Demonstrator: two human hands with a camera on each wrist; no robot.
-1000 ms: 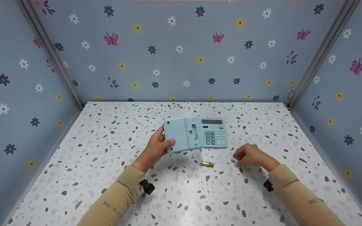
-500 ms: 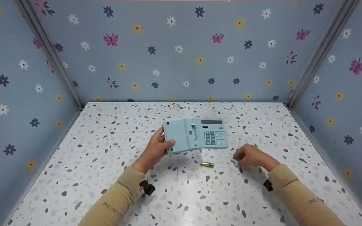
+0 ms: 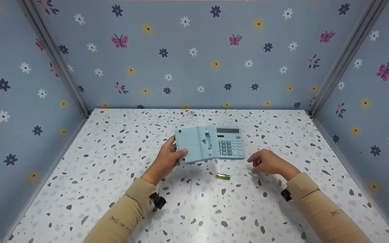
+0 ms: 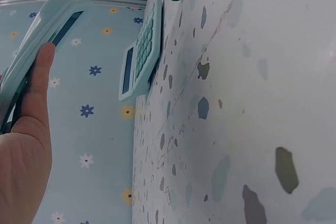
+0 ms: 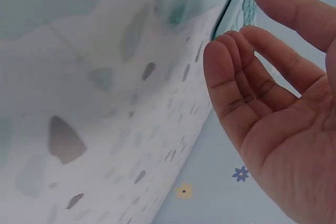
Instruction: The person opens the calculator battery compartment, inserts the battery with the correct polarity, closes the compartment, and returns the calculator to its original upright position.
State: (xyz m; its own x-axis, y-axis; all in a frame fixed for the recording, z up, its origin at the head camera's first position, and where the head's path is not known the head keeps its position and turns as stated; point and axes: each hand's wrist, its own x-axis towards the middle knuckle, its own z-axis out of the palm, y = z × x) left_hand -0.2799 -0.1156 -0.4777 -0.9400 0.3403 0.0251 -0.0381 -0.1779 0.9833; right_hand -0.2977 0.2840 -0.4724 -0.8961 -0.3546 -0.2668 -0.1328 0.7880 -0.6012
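Observation:
My left hand (image 3: 164,158) grips a light-blue calculator (image 3: 190,143) by its left edge, thumb on its back. That back faces me, and its battery slot (image 3: 208,140) is uncovered. A second light-blue calculator (image 3: 231,141) lies face up on the table, partly behind the held one. Nearer me lies a green and gold battery (image 3: 223,176), also seen from its end in the left wrist view. My right hand (image 3: 270,163) hovers with loosely bent fingers and holds nothing. Just under its fingertips lies a small light-blue piece (image 3: 251,173), perhaps a battery cover, blurred in the right wrist view.
The speckled white table (image 3: 113,189) is enclosed by blue flowered panels (image 3: 194,60) at the back and both sides. Grey metal strips (image 3: 54,57) run along the corners. A black strap buckle (image 3: 158,200) sits at the left wrist.
My right hand has let go of the small light-blue piece and risen slightly, its fingers parting. The left hand and its calculator have hardly moved.

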